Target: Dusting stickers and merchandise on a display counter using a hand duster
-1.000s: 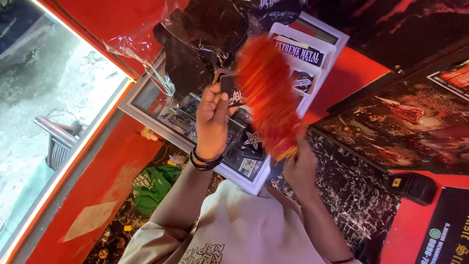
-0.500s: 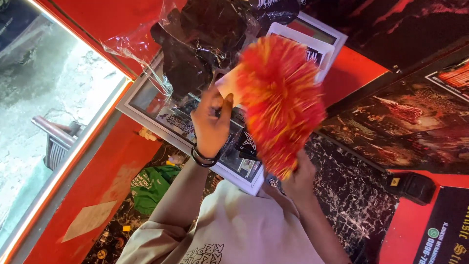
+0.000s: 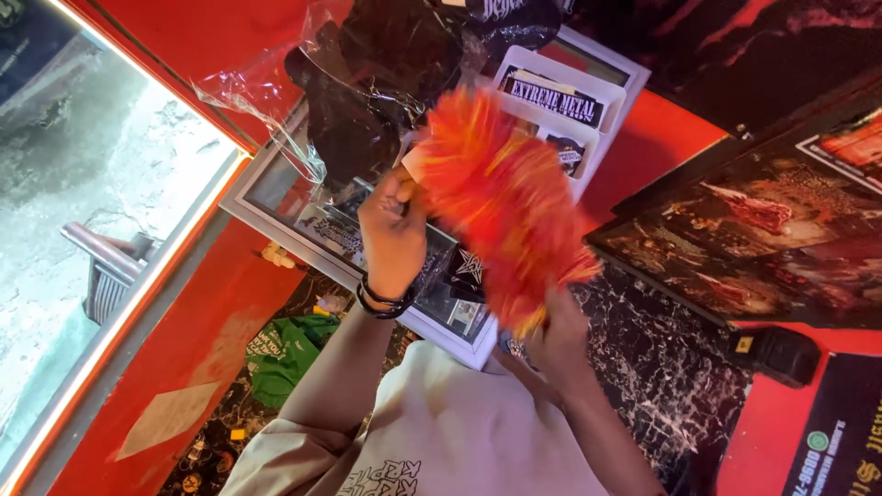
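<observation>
Both hands hold 1 fluffy red and orange duster (image 3: 501,207). The left hand (image 3: 393,230) is closed on its far end, and the right hand (image 3: 556,335) grips its near end. The duster slants between them, above the white glass-top display case (image 3: 276,188).

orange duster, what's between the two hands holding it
In the head view, only the fluffy orange duster itself spans the stretch between the left hand near its top and the right hand at its lower end; it is motion-blurred.
</observation>
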